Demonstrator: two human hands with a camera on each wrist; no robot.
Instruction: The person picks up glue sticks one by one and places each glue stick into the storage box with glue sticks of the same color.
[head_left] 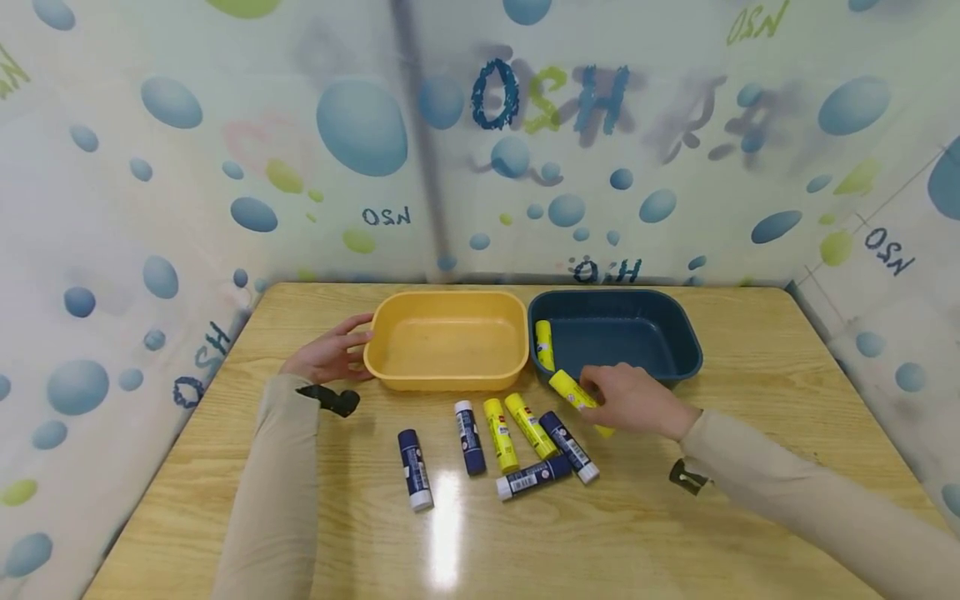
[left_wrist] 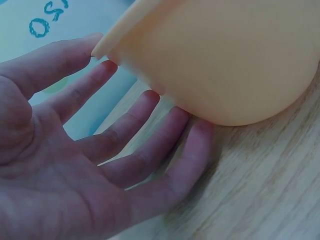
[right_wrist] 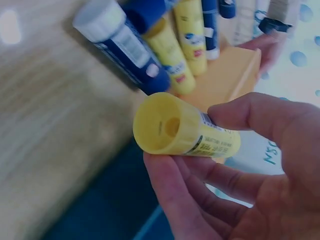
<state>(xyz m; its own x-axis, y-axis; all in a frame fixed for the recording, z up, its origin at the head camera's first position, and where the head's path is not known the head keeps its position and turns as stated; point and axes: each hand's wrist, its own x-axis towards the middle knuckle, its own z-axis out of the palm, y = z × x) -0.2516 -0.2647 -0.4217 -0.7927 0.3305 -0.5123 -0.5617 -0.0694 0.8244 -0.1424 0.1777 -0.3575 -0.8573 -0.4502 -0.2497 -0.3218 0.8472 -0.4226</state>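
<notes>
My right hand (head_left: 633, 400) pinches a yellow glue stick (head_left: 572, 390) at the front left edge of the dark blue bin (head_left: 686, 350); the right wrist view shows the stick (right_wrist: 192, 132) between thumb and fingers. Another yellow glue stick (head_left: 544, 345) leans inside that bin at its left end. My left hand (head_left: 330, 354) touches the left side of the yellow-orange bin (head_left: 446, 383), fingers spread along its wall (left_wrist: 215, 65). In front of the bins lie two yellow glue sticks (head_left: 501, 435) and several dark blue ones with white ends (head_left: 416, 471).
The bins stand side by side on a wooden table (head_left: 360, 550). Behind the table rises a pale curtain (head_left: 480, 183) with blue and green dots and lettering. The yellow-orange bin holds nothing.
</notes>
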